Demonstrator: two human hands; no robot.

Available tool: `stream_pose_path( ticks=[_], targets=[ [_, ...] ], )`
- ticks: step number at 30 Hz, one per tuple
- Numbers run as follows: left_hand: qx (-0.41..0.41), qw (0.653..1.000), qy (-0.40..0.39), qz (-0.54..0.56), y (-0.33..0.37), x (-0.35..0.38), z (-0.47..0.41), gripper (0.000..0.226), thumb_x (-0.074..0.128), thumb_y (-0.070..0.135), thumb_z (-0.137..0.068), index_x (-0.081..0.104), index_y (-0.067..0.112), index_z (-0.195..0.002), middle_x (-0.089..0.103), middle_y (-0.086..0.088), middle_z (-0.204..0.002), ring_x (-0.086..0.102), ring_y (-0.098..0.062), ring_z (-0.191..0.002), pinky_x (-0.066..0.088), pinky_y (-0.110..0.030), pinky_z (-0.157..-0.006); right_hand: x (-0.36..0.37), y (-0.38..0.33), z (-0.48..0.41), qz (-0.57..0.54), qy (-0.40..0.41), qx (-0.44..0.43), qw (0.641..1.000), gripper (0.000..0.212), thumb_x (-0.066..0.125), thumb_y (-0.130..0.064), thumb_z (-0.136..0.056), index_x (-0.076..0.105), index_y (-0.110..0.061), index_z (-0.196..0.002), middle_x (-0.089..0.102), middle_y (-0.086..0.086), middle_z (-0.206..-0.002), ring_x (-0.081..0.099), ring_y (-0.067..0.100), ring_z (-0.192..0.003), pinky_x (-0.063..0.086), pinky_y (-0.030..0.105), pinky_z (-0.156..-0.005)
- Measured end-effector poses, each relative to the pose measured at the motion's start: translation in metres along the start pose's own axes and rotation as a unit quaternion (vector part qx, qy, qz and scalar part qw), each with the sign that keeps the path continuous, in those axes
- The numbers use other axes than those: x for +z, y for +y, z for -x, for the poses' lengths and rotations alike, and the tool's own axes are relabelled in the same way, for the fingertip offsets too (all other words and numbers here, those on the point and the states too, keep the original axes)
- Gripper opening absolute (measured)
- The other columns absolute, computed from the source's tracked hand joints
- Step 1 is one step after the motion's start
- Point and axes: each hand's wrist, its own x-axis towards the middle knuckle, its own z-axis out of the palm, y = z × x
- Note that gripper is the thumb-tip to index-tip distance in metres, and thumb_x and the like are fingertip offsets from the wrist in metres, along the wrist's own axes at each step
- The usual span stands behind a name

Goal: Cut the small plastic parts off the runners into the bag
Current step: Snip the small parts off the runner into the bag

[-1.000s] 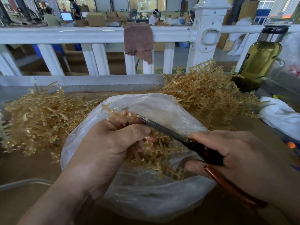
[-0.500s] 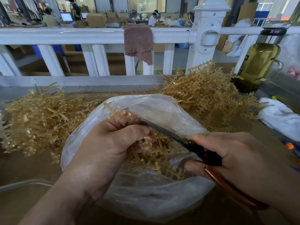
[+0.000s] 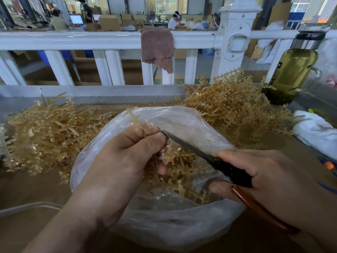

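The left hand (image 3: pixel 125 157) curls its fingers around a tan plastic runner (image 3: pixel 135 118) over the open clear bag (image 3: pixel 182 225). The right hand (image 3: pixel 269 181) grips scissors (image 3: pixel 200 152), blade tip touching the left fingertips.

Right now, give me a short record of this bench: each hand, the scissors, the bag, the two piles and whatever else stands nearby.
bag: clear plastic, open, tan pieces inside
left hand: grips runners over the bag's mouth
right hand: holds the scissors by the handles
scissors tip: at the left fingertips
left pile: left of the bag
right pile: behind the bag, to the right
nearby: bottle far right; brown cloth over the white rail
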Motion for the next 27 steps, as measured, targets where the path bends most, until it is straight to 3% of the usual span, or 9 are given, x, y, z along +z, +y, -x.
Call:
stream_pose_path(
  ticks=[8,27],
  targets=[
    [0.026,0.999,-0.013,-0.014,0.003,0.0048,0.0027,0.016,0.067,0.026,-0.083,0.071,0.015,-0.072,0.062,-0.005,-0.063,0.057,-0.014,-0.052,0.046,-0.015,-0.052,-0.0014,0.0009,0.0008,-0.001,0.01,-0.014,1.0,0.043,0.054,-0.072,-0.081,0.064,-0.032,-0.093,0.06,-0.016,-0.075,0.058,0.002,-0.07,0.045,0.022,-0.066],
    [0.021,1.0,-0.004,-0.014,0.0005,0.0058,0.0045,0.018,0.067,0.028,-0.082,0.069,0.011,-0.075,0.061,-0.002,-0.061,0.057,-0.013,-0.052,0.047,-0.015,-0.052,-0.0024,-0.0028,0.0027,0.018,0.012,-0.001,1.0,0.045,0.045,-0.073,-0.082,0.064,-0.033,-0.091,0.06,-0.017,-0.071,0.058,0.001,-0.068,0.046,0.023,-0.066]
  ],
)
